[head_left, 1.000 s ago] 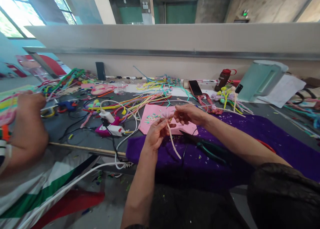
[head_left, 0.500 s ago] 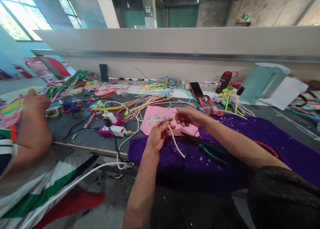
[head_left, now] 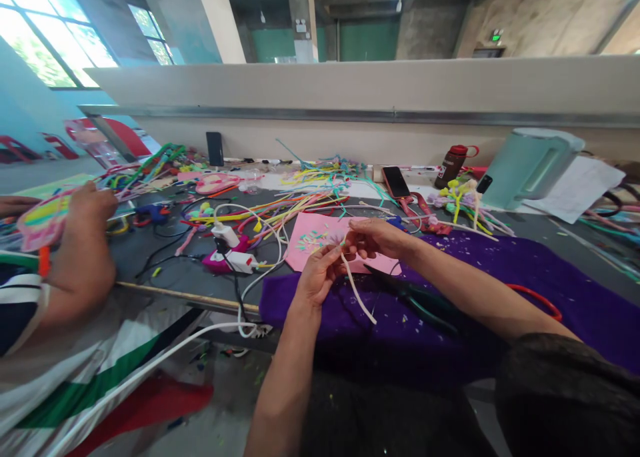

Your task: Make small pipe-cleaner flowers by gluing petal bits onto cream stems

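My left hand pinches a pale, cream-coloured stem, whose lower end curves down over the purple cloth. My right hand meets it from the right, fingers curled at the stem's top; what its fingertips hold, if anything, is too small to tell. Behind the hands a pink sheet carries small green and pale snippets. A light purple tuft shows just beyond my left fingertips, partly hidden. Dark-handled pliers lie on the cloth below my right forearm.
A power strip with white plugs and cables sits to the left. Fuzzy coloured stems, a phone, a brown bottle and a teal jug stand or lie behind. At far left, a person's arm rests over the table.
My right hand has moved left and down to meet my left hand at the stem's top. The whole view has shifted slightly, and the other person's hand at far left has shifted too.
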Demonstrator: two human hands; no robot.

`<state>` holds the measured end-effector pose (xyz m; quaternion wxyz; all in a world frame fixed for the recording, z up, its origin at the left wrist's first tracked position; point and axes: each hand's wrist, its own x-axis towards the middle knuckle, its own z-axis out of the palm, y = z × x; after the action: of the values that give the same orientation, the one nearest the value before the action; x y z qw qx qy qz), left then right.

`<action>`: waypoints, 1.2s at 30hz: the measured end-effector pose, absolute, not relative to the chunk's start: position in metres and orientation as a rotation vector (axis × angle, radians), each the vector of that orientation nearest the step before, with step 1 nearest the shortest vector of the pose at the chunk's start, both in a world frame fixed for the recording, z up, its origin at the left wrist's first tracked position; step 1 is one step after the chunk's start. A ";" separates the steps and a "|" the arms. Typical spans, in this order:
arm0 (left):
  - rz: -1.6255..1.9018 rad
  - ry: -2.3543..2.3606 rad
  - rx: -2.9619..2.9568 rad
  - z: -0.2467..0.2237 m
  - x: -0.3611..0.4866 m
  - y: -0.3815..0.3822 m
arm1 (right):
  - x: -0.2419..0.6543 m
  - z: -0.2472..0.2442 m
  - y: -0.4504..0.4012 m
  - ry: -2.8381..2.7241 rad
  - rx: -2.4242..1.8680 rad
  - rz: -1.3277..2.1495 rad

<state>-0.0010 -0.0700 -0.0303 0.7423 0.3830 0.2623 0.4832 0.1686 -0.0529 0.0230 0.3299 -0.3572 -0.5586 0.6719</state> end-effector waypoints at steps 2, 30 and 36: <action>1.071 0.600 0.829 -0.030 -0.001 -0.070 | 0.167 0.023 -0.053 -1.465 -0.947 1.747; 1.122 0.561 0.628 -0.036 -0.005 -0.067 | 0.151 -0.003 -0.057 -1.961 -1.031 0.621; 1.184 0.591 0.628 -0.037 -0.008 -0.064 | 0.160 0.014 -0.039 -2.032 -1.194 0.414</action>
<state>-0.0078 -0.0644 -0.0370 0.7437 0.2865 0.2700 0.5403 0.1596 -0.0393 0.0139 0.3655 -0.4643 -0.7905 0.1611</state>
